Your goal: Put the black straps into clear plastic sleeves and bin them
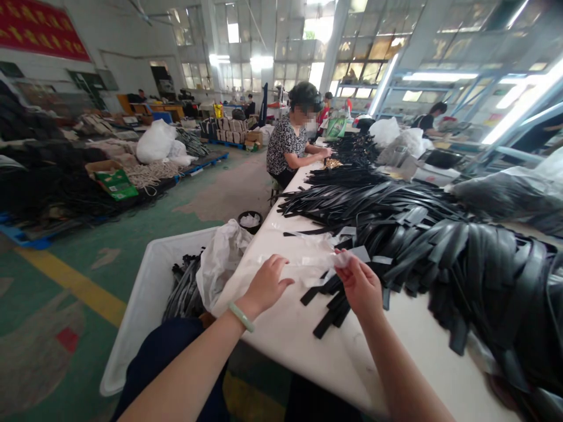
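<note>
My left hand (267, 284), with a pale green bangle at the wrist, is over the white table (281, 319) near its left edge, fingers apart and nothing in them. To its right my right hand (358, 281) pinches a piece of thin, whitish clear plastic (342, 258). More of this film seems to stretch leftward across the tabletop. Black flat strips (336, 308) lie just beside and below my right hand. A large heap of black straps (422, 240) covers the table's right side, with small white tags among them.
A white bin (145, 293) left of the table holds dark strips and a white plastic bag (224, 258). Behind it stands a black bucket (250, 221). A person (292, 138) sits working at the table's far left edge.
</note>
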The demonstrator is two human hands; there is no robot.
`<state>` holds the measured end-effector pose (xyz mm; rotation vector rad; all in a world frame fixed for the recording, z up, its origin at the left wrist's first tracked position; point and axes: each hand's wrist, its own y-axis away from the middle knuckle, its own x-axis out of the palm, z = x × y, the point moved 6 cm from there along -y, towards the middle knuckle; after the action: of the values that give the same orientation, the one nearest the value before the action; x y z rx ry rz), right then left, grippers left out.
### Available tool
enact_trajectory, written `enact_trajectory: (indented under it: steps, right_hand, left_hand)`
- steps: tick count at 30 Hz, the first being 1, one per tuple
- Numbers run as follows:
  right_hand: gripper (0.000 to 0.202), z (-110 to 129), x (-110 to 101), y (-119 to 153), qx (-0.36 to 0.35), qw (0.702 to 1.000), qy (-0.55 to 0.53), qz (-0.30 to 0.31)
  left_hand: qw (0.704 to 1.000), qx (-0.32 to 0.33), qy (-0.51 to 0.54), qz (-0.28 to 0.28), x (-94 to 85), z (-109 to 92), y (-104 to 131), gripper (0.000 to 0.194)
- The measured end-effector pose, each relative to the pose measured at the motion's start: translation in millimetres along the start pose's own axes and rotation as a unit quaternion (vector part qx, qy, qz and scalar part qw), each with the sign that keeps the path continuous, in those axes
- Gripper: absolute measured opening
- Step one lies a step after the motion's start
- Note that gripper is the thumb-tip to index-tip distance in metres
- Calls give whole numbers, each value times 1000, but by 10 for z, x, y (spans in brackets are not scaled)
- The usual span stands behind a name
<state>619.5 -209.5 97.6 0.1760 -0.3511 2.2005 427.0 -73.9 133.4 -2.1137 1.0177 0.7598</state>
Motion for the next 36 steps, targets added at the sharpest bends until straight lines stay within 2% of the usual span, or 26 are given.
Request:
enact_trajectory:
  steps: [2,3,5,7,9,11,13,15,17,19,20,23,25,30,33,36]
  right_hand:
    - [29,22,134,154,29,998,10,61]
    - [29,35,225,248,25,992,68,102]
    - [35,55,412,430,-18,966,198,169]
    - [42,53,554,549,-64,937,282,196]
    - [43,25,613,569,-80,924,314,202]
    - [35,-15,563,491,-66,925,315,202]
    - [34,-22,353,317,-39,938,313,145]
    - [40,23,16,104,-24,932,361,21]
    - [43,70,-286,-70,-11,893,444,-80]
    - [42,48,-460,-197,14,858,502,-108]
    - [42,8,-509,-240,32,853,509,-106]
    - [42,-121,-576,-296,73,868,481,-98]
    - [41,-151,-597,-310,87,892,433,-94]
    - [42,103,-607,-349,70,971,212,-84]
    - [40,259,-412,-289,52,994,88,-50]
    - [37,266,-72,-104,35,999,4,-25]
  left_hand:
    - [993,32,115,-1,40,-191,-36,47]
    - [985,42,165,1,61,-271,-52,44]
    - [970,38,241,7,109,-365,-80,25]
    - [954,-11,299,1,159,-343,-98,9]
    - [932,-80,354,-10,211,-241,-100,11]
    - [911,-136,390,-14,253,-128,-96,13]
    - [905,-161,393,-13,268,-43,-99,15]
    - [915,-167,367,-21,246,18,-107,14]
    - [927,-164,335,-33,209,52,-112,12]
    - [939,-147,307,-38,176,46,-113,13]
    - [946,-134,294,-39,160,28,-111,16]
    - [957,-97,270,-46,109,-35,-92,19]
    - [957,-87,274,-46,85,-57,-73,16]
    - [953,-91,288,-24,57,-52,-30,13]
    - [954,-89,285,-14,52,-47,-13,12]
    - [957,-80,280,-1,68,-57,-2,13]
